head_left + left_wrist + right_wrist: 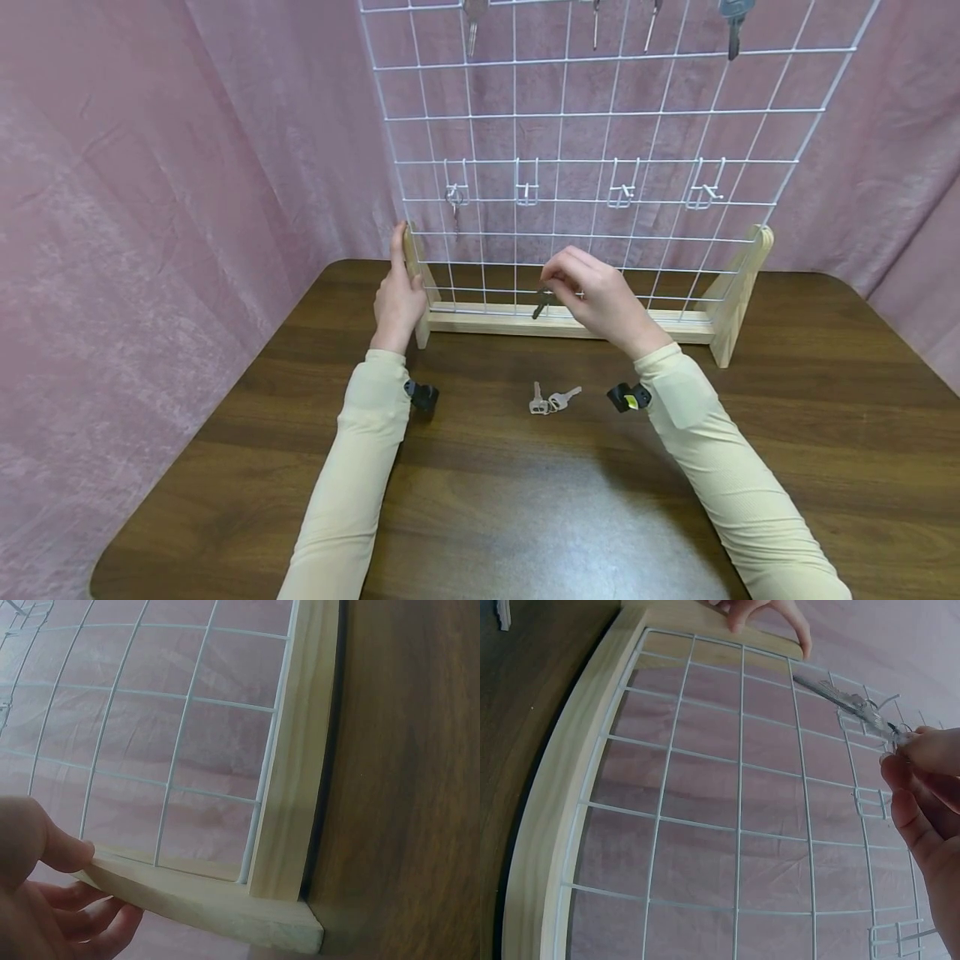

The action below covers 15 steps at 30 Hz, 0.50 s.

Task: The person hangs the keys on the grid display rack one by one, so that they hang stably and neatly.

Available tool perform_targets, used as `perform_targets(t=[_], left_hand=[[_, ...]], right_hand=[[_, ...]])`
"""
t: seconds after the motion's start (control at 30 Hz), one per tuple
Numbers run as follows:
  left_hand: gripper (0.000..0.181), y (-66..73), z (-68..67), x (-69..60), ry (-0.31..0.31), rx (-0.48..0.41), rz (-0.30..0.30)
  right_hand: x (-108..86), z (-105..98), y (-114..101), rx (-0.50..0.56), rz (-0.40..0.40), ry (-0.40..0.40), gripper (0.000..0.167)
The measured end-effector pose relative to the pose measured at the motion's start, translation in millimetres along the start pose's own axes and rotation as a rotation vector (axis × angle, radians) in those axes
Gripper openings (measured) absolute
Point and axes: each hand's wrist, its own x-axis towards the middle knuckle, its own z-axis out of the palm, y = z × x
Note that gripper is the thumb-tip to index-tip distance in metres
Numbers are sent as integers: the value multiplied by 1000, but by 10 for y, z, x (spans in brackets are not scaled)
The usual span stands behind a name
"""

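Observation:
My right hand [600,298] pinches a metal key [538,308] between thumb and fingertips, in front of the lower part of a white wire grid rack [514,114]. In the right wrist view the key [832,694] points away from the fingertips, and a small ring shows at its held end. My left hand [399,304] holds the rack's left wooden side support [416,258]. In the left wrist view the thumb lies on one side of the support [172,896], with the curled fingers on the other.
Two keys [539,405] lie close together on the brown table [480,483]. Several white hooks [527,193] hang in a row on the grid, the leftmost with a key [455,204]. More keys [735,25] hang higher up. Pink curtains [187,167] stand behind.

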Motion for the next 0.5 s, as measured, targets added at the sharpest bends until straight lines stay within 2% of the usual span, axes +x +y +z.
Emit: perform_targets(t=[0.5], left_hand=[[86, -21, 3, -3, 3, -3, 5]], right_hand=[[30, -31, -22, 20, 29, 59, 10]])
